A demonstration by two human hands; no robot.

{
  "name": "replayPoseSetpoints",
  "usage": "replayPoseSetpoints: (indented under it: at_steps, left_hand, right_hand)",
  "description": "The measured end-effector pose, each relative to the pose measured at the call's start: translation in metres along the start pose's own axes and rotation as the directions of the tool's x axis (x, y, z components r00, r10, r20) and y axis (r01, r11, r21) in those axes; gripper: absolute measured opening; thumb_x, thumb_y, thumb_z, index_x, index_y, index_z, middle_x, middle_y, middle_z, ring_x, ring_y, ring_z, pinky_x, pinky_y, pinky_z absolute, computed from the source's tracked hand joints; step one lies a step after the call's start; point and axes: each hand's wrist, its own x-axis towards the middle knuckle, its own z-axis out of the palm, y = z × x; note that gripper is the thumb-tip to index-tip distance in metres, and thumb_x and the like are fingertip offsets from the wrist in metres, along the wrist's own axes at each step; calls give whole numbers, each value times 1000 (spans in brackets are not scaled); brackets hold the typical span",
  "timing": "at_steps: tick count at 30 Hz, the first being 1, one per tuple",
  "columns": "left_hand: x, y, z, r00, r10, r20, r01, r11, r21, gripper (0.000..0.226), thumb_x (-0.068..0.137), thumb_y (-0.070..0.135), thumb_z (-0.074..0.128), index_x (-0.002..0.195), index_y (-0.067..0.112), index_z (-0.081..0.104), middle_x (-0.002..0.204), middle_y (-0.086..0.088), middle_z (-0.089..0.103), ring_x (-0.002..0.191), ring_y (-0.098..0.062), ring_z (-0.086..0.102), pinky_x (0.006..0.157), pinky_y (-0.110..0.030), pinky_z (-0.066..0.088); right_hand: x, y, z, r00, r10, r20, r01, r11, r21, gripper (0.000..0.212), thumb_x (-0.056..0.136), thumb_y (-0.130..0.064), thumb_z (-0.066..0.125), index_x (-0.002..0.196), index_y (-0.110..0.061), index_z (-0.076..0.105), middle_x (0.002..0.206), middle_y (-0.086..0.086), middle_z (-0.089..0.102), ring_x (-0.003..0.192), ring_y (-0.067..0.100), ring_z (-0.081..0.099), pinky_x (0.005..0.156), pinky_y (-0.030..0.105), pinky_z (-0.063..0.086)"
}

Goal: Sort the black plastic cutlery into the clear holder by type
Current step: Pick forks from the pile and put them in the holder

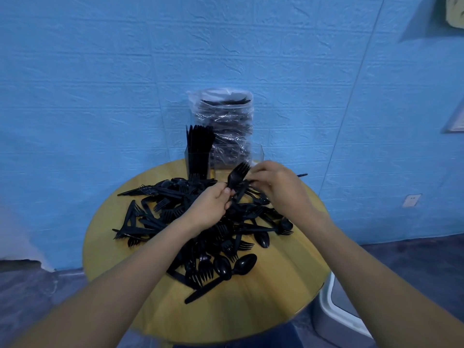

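Left hand (213,203) grips a black plastic fork (237,175), tines up; right hand (273,187) pinches it, above the black cutlery pile (200,234) mid round wooden table (276,285). Clear plastic holder (221,158) at far edge, knives in left compartment.

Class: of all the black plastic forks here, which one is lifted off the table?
The black plastic fork gripped by the left hand, tines up before the clear holder. The other forks lie in the pile.
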Motion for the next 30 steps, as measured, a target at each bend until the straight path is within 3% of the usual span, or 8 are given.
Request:
replayPoseSetpoints:
  at_steps: [3,6,8,10,15,21,27,30]
  left_hand:
    - [0,0,-3,998,-20,-59,17,998,-58,25,104,17,27,92,10,48,69,6,40,44,-1,35,41,-7,30]
    - [2,0,-4,994,-53,-92,42,992,-118,27,104,19,27,93,11,50,67,5,41,42,-1,31,39,-9,27]
    - [3,0,-2,996,-47,-77,39,993,-110,28,104,22,27,92,13,52,65,4,40,45,-3,29,40,-13,26]
    - [3,2,1,997,-45,-55,38,992,-119,30,104,25,27,95,12,53,65,4,39,47,-5,28,41,-15,24]
    - [-1,5,9,997,-80,20,82,966,-244,32,104,26,28,92,13,54,61,6,39,43,-3,26,41,-14,23]
    - [0,4,9,1000,12,7,-11,995,-101,32,103,29,27,84,15,49,65,4,42,45,-1,32,43,-12,26]
    - [8,-8,10,994,106,-10,-101,969,224,26,103,24,28,83,20,44,80,5,48,74,-11,46,73,-28,40]
    - [7,-8,15,996,88,-23,-80,964,254,27,103,23,28,79,20,40,77,4,46,70,-9,44,66,-25,39]
  right_hand:
    - [2,-3,-8,932,346,-110,-312,917,247,14,87,-15,66,97,-11,74,91,-5,53,94,17,51,79,20,39]
    - [1,-6,-8,754,656,36,-572,627,529,16,91,-22,62,94,-11,72,87,-5,58,90,15,53,80,24,43]
    - [-2,-10,-1,671,716,192,-604,378,702,17,92,-17,60,83,-6,69,70,3,59,65,16,53,67,31,49]
    - [-3,-16,7,623,721,303,-600,192,777,15,92,-12,59,78,-10,65,59,-1,49,50,8,41,47,19,41]
    - [0,-24,19,564,708,425,-477,-141,867,12,89,-6,62,93,-13,53,70,2,51,47,4,50,45,13,46]
    - [1,-26,17,595,677,434,-450,-167,877,19,90,-5,60,72,-10,55,64,1,48,46,3,49,47,12,48]
    - [2,-21,20,585,725,364,-487,-45,872,24,87,-4,64,67,-8,52,63,2,48,51,6,54,54,14,52]
    - [3,-22,27,540,780,316,-489,-14,872,18,86,-4,66,70,-5,57,67,4,52,55,7,57,57,14,53]
